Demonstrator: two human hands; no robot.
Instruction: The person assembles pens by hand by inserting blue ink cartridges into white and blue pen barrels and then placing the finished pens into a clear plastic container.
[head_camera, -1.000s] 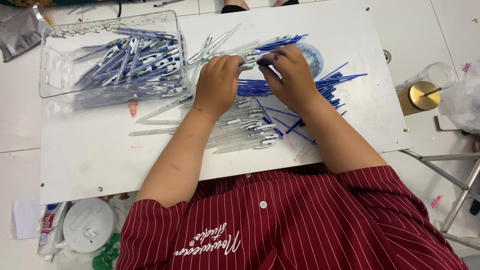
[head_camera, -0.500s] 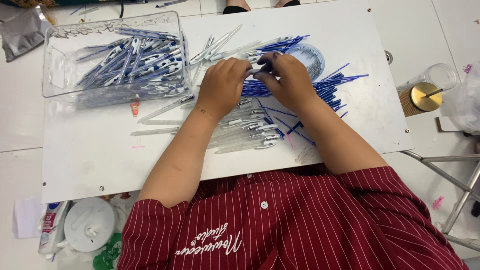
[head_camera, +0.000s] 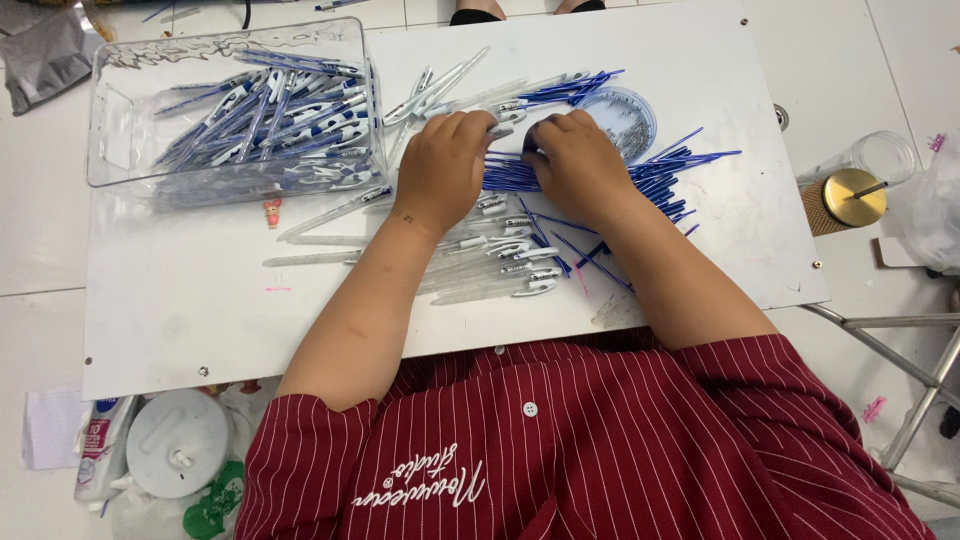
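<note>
Pen barrel (head_camera: 503, 128) pinched in left hand (head_camera: 440, 170) fingers, right hand (head_camera: 580, 165) fingers pinching at its 3 o'clock end. Keep refill axial; blue refills (head_camera: 660, 170) near, 3 o'clock.

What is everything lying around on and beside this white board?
Board: one, white, centre.
Clear bin: one, transparent, upper left, holding many blue-and-white pens.
Clear pen barrels: many, see-through, under the forearms.
Blue refills: many, blue, right of the hands.
Small round dish: one, clear, above the right hand.
Gold-lidded cup: one, far right.
White round lid: one, lower left.
Left hand: pinching a pen part.
Right hand: meeting the left hand.
</note>
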